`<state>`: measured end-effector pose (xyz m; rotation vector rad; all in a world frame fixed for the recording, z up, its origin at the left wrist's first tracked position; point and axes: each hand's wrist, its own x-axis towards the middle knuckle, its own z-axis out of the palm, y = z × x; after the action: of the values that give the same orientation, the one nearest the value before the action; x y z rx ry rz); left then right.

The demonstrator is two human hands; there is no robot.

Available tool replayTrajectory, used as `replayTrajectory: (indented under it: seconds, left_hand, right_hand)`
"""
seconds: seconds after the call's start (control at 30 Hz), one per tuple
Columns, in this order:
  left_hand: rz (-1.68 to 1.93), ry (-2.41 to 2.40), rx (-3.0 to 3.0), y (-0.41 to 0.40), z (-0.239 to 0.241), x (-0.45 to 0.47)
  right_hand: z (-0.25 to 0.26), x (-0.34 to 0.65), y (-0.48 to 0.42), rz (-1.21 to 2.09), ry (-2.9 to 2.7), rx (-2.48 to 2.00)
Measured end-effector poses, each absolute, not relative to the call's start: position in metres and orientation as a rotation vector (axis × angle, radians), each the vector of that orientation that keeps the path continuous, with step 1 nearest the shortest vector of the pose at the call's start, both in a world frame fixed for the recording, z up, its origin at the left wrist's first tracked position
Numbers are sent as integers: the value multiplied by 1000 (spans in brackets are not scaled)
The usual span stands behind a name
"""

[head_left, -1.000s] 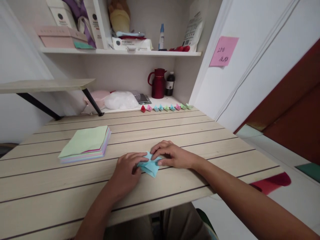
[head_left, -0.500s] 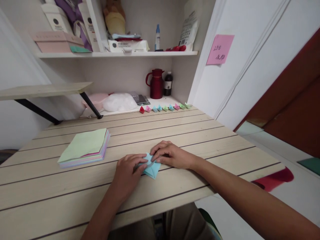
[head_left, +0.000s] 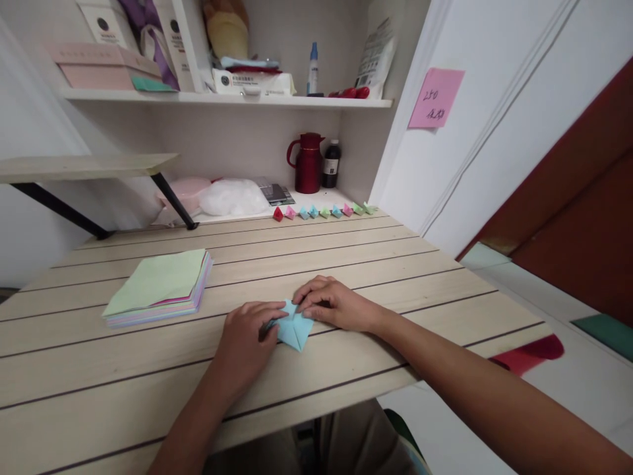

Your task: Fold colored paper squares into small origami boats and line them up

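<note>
A light-blue folded paper square (head_left: 297,331) lies on the wooden table (head_left: 346,376) with one corner toward me and crease lines meeting near its middle. My left hand (head_left: 251,328) grips its left edge, thumb and fingers closed on the paper. From the right, my right hand (head_left: 332,303) presses its bent fingertips on the paper's upper right part. The fingers hide the left and upper right corners. Left of my hands sits a stack of coloured paper sheets (head_left: 158,284), pale green on top.
Several small folded paper pieces (head_left: 325,212) line the table's back edge. Behind them stand a dark red jug (head_left: 309,165) and a dark bottle (head_left: 331,165). A raised wooden shelf (head_left: 89,166) on black legs is at the back left. White plastic bag (head_left: 233,198) beside it.
The flap at the paper's middle now lies flatter and its creases show more plainly. Both hands stay on the paper; the whole view has shifted slightly.
</note>
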<state>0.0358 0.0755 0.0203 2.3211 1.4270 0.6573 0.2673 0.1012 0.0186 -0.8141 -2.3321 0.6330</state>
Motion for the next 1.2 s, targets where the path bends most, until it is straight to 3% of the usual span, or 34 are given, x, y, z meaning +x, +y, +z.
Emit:
replayTrajectory:
  seconds: [0.67,1.2]
  left_hand:
    - [812,1467,2005,78,22,39]
    - [788,1417,2127,77,21,39]
  right_hand:
    - [21,271,97,581,-2502,-897]
    - [14,266,103,562,-2395,-890]
